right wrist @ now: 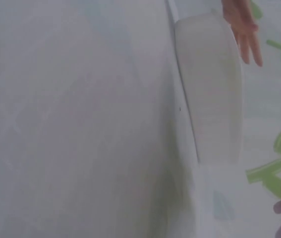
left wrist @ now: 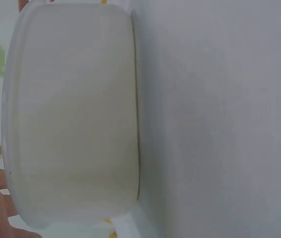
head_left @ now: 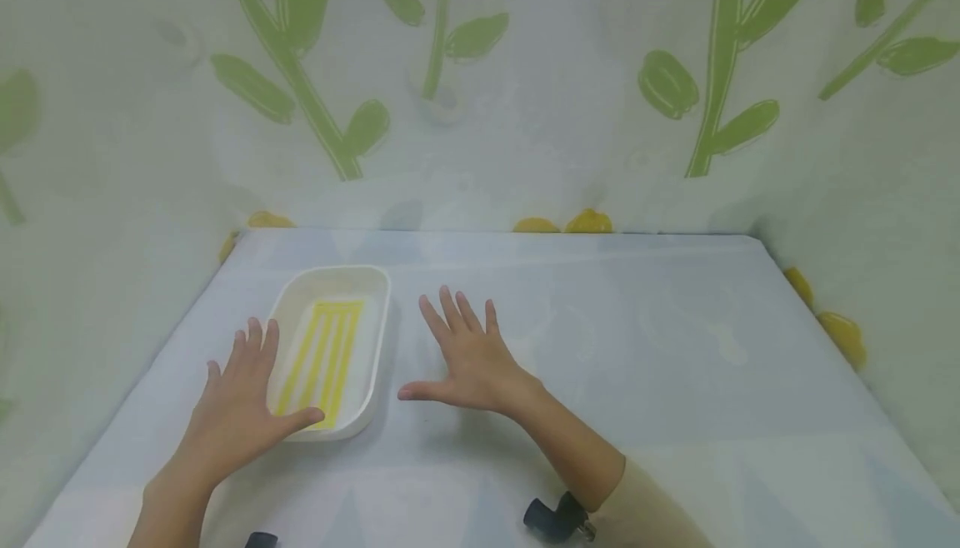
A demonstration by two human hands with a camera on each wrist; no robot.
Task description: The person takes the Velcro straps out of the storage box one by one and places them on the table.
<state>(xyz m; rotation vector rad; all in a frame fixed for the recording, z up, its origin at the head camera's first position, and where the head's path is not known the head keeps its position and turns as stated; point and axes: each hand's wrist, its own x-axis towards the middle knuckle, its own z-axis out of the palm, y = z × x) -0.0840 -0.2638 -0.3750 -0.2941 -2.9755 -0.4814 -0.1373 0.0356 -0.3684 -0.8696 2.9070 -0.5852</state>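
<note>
A white rectangular tray (head_left: 381,348) with rounded corners stands on the left part of the table. Yellow stripes (head_left: 347,356), joined at their far end, run along its floor; whether they are printed or loose I cannot tell. My left hand (head_left: 238,411) is spread at the tray's near left side, its thumb over the near end; contact with the rim is unclear. To the right of the tray, apart from it, my right hand (head_left: 474,365) hovers with fingers spread and holds nothing. In the left wrist view the tray's side wall (left wrist: 76,114) fills much of the picture.
A pale cloth with faint patterns covers the table (head_left: 637,348). Behind and on both sides rises a curtain (head_left: 540,98) printed with green leaves and yellow flowers. Near the right forearm a black clamp-like piece (head_left: 553,521) shows, and another dark piece (head_left: 262,540) sits at the bottom edge.
</note>
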